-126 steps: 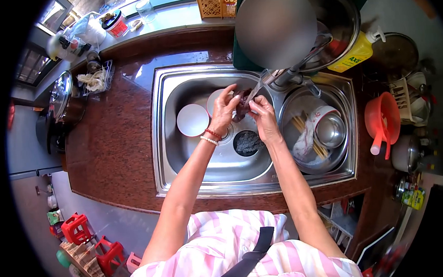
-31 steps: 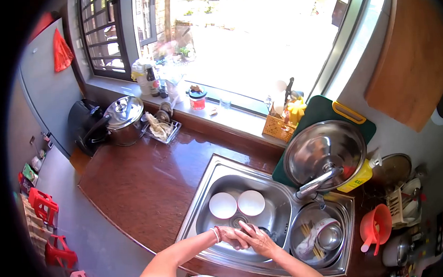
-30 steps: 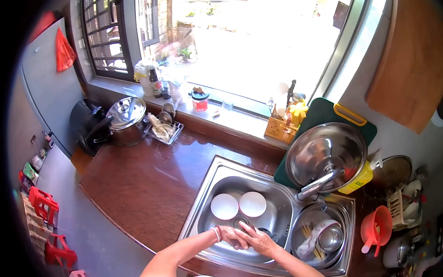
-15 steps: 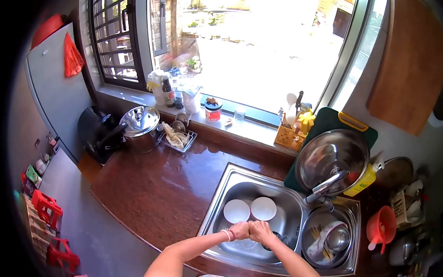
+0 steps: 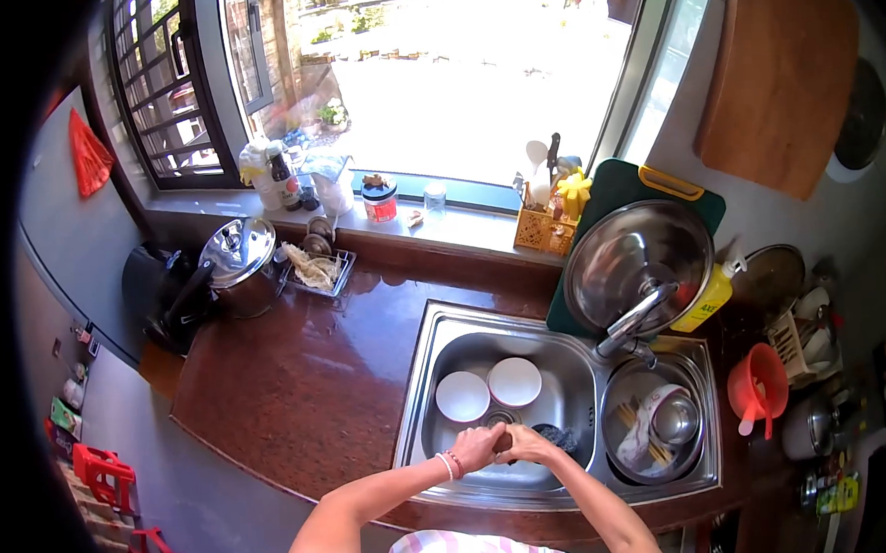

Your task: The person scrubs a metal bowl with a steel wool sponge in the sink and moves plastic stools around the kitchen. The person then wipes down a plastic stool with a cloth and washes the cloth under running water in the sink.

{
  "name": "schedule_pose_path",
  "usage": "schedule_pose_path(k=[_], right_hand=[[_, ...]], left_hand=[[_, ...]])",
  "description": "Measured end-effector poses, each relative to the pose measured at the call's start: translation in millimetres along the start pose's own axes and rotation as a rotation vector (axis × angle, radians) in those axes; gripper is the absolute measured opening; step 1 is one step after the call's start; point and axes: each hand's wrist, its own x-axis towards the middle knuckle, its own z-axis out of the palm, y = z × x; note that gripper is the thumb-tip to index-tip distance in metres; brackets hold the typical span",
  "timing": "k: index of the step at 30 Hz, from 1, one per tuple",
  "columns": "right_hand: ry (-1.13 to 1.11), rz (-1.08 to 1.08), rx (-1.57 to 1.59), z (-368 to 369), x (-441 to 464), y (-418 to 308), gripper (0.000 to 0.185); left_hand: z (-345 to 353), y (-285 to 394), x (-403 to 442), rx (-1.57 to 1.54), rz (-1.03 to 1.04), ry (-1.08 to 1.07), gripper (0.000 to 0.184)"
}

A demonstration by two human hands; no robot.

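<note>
My left hand [image 5: 479, 447], with bracelets at the wrist, and my right hand [image 5: 528, 444] meet over the near part of the steel sink [image 5: 422, 363]. Both are closed, fingers pressed together; whatever lies between them, if anything, is hidden. Just beyond them, two white bowls [image 5: 463, 397] rest side by side on the basin floor. A dark, mesh-like scrubber [image 5: 557, 437] lies in the basin right of my right hand. In the smaller basin, a metal pan [image 5: 613, 458] holds chopsticks [image 5: 661, 454], a patterned bowl and a small steel bowl [image 5: 675, 420].
A faucet [image 5: 631, 319] rises between the basins, before a large steel bowl [image 5: 602, 258] leaning on a green board. Yellow detergent bottle [image 5: 705, 301] and red dipper [image 5: 757, 380] stand right. A pressure cooker [image 5: 239, 262] and wire rack [image 5: 335, 279] occupy the counter's far left.
The camera view has shifted, so the counter and window appear farther left and higher. My hands stay together over the sink, now a bit nearer the scrubber, with the fingers turned differently.
</note>
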Motion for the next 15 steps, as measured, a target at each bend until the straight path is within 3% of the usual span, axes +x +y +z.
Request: schedule_pose_path(k=[1,2,4,7,10,11,14,15], right_hand=[[0.253,-0.289,-0.476,1.8,-4.2,10.2,0.066],[0.309,-0.175,-0.297,3.5,-19.4,-9.7,0.075],[0.51,-0.429,-0.646,5.3,-43.8,-36.4,0.073],[0.475,-0.773,-1.197,2.3,-52.4,-30.2,0.064],[0.466,-1.008,-1.205,-3.5,-48.2,-33.2,0.059],[0.472,-1.094,-1.248,-7.2,-49.5,-46.7,0.05],[0.378,-0.981,-1.231,-5.8,-47.1,-62.9,0.042],[0.429,-1.109,-1.27,-8.8,-41.9,-72.5,0.037]], left_hand=[[9.6,-14.6,0.1,-0.115,-0.012,0.066,0.025],[14.8,-23.0,-0.4,-0.229,-0.026,0.133,0.025],[-26.6,-9.8,0.6,-1.056,-0.5,-0.334,0.017],[-34.3,-17.4,-0.3,-1.628,-0.575,-0.735,0.006],[-17.6,-20.2,5.3,-1.775,-0.502,-1.245,0.013],[-26.4,-8.7,2.7,-1.726,-0.635,-1.206,0.011],[-30.5,-1.1,7.7,-1.581,-0.345,-1.371,0.016],[-24.7,-6.0,11.7,-1.591,-0.339,-1.448,0.022]])
